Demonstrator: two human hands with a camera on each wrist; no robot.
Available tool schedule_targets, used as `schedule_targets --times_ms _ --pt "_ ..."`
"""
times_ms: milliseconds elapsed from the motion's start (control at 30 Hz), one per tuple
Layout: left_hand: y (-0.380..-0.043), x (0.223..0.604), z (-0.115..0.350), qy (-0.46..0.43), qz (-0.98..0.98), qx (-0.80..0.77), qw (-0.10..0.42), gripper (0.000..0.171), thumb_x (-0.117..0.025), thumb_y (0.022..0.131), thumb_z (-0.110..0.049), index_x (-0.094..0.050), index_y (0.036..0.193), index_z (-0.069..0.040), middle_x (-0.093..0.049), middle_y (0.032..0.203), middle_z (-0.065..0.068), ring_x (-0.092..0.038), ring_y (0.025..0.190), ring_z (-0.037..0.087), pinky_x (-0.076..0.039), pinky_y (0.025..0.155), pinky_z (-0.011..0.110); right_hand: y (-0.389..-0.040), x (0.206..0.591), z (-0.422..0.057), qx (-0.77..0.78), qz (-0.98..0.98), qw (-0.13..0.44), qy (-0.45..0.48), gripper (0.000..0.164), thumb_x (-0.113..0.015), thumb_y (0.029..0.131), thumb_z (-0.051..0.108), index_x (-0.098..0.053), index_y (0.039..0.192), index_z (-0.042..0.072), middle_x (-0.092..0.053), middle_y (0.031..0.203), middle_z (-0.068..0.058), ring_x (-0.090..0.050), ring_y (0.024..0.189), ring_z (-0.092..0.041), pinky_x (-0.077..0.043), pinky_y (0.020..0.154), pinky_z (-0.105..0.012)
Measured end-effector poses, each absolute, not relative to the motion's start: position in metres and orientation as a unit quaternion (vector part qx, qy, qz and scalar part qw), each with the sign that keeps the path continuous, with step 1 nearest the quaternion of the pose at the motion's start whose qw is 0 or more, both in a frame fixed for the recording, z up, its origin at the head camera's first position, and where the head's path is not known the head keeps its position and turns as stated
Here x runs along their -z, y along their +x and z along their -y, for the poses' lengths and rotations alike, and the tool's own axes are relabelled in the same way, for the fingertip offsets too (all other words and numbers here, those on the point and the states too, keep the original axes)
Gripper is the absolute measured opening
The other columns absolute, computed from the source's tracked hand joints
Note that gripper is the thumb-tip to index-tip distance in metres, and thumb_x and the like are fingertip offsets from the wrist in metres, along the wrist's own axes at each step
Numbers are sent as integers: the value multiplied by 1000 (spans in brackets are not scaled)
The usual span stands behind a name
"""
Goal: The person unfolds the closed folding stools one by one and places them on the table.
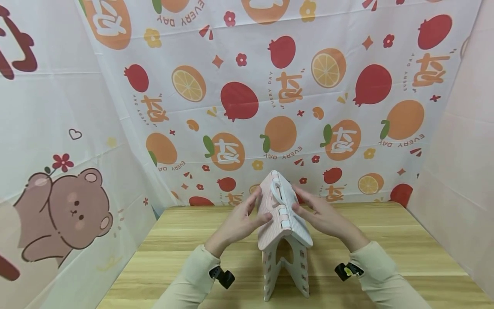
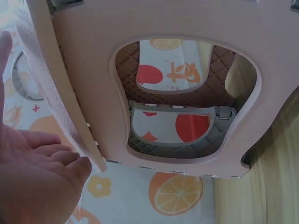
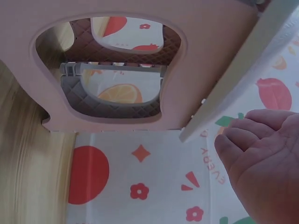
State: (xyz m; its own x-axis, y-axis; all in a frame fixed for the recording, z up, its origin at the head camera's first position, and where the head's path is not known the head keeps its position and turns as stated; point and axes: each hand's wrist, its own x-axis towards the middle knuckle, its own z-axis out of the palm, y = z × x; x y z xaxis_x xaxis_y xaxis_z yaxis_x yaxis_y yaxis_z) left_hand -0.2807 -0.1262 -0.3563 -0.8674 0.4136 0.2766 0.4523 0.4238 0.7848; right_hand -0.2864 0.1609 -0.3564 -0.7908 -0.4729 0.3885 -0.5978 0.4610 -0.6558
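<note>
A pale pink and white folding step stool [image 1: 283, 214] stands half folded on the table, its two top halves sloping down from a raised ridge like a roof. A white carrying handle [image 1: 277, 193] sits along that ridge. My left hand [image 1: 241, 221] is at the left slope, fingers extended and thumb near the ridge. On the other side, my right hand [image 1: 324, 219] lies against the right slope in the same way. Both wrist views show the stool's side leg panels, the left one [image 2: 88, 70] and the right one [image 3: 196, 60], each with a large rounded opening.
The wood-grain table [image 1: 189, 240] spreads around the stool. A fruit-printed cloth [image 1: 247, 128] hangs behind it, with a bear-printed cloth [image 1: 69, 206] on the left and a plain pale cloth [image 1: 459, 180] at the right. Each wrist wears a small black camera on a strap.
</note>
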Motion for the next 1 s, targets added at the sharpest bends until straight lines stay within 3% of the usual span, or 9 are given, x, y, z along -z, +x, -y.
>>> schedule_targets --times_ms 233,533,1000 --pt "-281 356 124 -271 850 452 3 104 -78 95 -55 -23 171 -11 -26 179 7 -30 164 26 -29 132 48 -289 355 -153 -401 848 59 340 71 -57 112 39 -30 169 6 -33 172 -21 -44 153 -44 -44 118 -61" --pt "-280 350 125 -269 858 438 -2 102 -79 94 -52 -26 171 -11 -22 180 9 -30 164 30 -30 131 51 -290 352 -152 -406 844 37 348 74 -57 112 40 -27 168 3 -30 173 -23 -43 153 -44 -42 120 -61" --pt "-281 343 125 -257 879 403 -7 103 -80 93 -56 -28 170 -11 -24 178 10 -41 159 32 -38 127 52 -294 347 -156 -416 844 -10 337 79 -61 110 40 -26 167 -2 -23 175 -25 -32 159 -43 -35 124 -58"
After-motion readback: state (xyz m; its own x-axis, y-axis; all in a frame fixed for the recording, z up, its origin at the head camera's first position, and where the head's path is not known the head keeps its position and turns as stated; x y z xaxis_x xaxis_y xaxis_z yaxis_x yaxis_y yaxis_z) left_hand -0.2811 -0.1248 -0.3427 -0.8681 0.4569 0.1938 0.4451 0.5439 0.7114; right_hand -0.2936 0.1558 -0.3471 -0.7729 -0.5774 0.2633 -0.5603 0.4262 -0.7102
